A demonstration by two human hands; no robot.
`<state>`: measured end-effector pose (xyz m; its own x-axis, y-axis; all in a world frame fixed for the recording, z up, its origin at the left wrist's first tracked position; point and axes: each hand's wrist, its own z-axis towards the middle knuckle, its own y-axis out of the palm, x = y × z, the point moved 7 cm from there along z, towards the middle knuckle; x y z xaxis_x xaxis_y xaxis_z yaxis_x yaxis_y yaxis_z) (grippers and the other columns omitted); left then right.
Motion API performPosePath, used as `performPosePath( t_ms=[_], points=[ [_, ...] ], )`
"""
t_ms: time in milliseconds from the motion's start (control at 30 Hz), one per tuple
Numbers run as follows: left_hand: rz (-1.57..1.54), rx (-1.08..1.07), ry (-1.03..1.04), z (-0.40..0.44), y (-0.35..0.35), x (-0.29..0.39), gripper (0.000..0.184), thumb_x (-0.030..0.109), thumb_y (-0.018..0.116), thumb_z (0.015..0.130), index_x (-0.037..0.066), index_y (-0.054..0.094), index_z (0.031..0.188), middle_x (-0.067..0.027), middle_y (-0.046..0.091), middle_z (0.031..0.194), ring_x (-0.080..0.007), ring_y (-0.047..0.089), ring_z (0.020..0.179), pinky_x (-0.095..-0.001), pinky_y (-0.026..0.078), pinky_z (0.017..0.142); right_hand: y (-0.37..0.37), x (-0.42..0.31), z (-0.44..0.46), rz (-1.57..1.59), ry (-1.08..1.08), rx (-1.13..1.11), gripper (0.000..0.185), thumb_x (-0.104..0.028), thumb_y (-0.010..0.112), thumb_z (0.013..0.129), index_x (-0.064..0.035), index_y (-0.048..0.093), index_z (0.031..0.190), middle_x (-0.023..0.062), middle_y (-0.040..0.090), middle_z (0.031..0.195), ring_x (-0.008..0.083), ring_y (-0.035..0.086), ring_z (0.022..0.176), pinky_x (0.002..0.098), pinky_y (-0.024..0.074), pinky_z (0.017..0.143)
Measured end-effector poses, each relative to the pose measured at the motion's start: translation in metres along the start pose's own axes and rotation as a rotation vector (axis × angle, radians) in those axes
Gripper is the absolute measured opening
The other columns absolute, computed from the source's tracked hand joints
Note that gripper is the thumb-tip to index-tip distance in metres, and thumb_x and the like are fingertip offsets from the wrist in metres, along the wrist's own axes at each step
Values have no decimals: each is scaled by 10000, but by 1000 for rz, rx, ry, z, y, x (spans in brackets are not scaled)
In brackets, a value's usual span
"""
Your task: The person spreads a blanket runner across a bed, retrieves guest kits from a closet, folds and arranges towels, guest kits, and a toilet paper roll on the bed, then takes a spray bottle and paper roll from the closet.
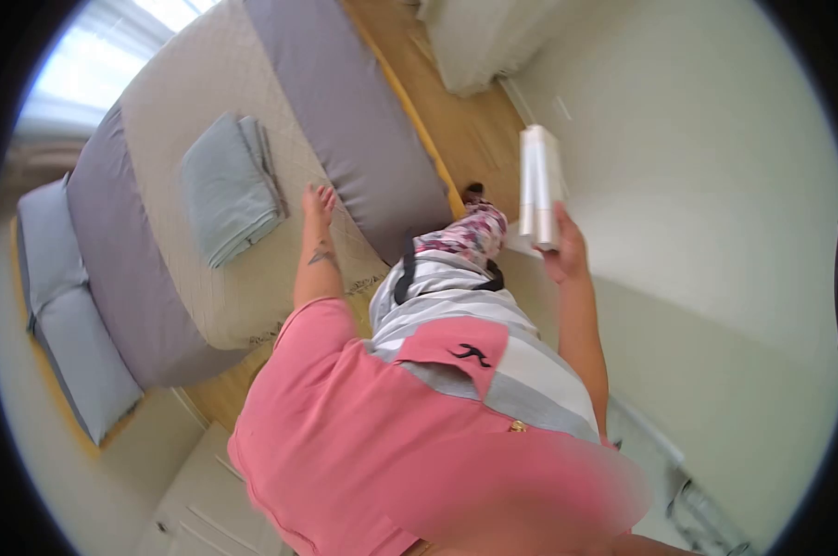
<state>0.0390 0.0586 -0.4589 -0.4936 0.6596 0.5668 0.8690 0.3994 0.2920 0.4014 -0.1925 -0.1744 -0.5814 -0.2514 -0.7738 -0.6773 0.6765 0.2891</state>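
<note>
My right hand [568, 246] holds up a white, long box-like object [541, 185] by its lower end, near the wall. Lengthwise lines run along it, like two or more pieces side by side; its exact kind is too blurred to tell. Over the bed, my left hand [320, 201] is held out with its fingers loosely apart and nothing in it. Close by on the bed lies a folded stack of grey-blue cloth [232, 190], apart from that hand as far as I can see.
The bed [196, 74] has a beige quilted cover between grey bands, with blue-grey pillows [87, 361] at its head. Wooden floor [474, 120] runs between bed and wall [687, 167]. A white curtain [474, 42] hangs at the top, and a white door [206, 500] stands lower left.
</note>
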Motion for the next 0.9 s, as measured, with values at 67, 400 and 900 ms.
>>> performPosePath(
  t_ms=[67, 400, 900],
  points=[
    [113, 119, 63, 38, 8, 13, 724, 475, 477, 810, 89, 186, 1349, -142, 372, 1285, -295, 393, 1142, -424, 348, 907, -1, -27, 24, 3, 2, 51, 358, -399, 499, 847, -78, 536, 1000, 25, 580, 809, 120, 552, 693, 262, 424, 522],
    [1507, 436, -268, 97, 75, -6, 1196, 769, 588, 469, 278, -13, 1379, -312, -136, 1359, -524, -57, 1242, -581, 109, 998, -90, -39, 153, -150, 124, 416, 443, -393, 482, 853, -27, 481, 1103, 72, 585, 893, 174, 573, 758, 301, 461, 572],
    [1057, 625, 97, -51, 149, -127, 520, 143, 555, 700, 91, 450, 1206, -225, 269, 1336, -387, 292, 1205, -442, 279, 990, 300, -111, 558, -1116, 247, -656, 429, -328, 563, 828, -32, 502, 1133, 35, 580, 959, 115, 535, 840, 271, 424, 745]
  ],
)
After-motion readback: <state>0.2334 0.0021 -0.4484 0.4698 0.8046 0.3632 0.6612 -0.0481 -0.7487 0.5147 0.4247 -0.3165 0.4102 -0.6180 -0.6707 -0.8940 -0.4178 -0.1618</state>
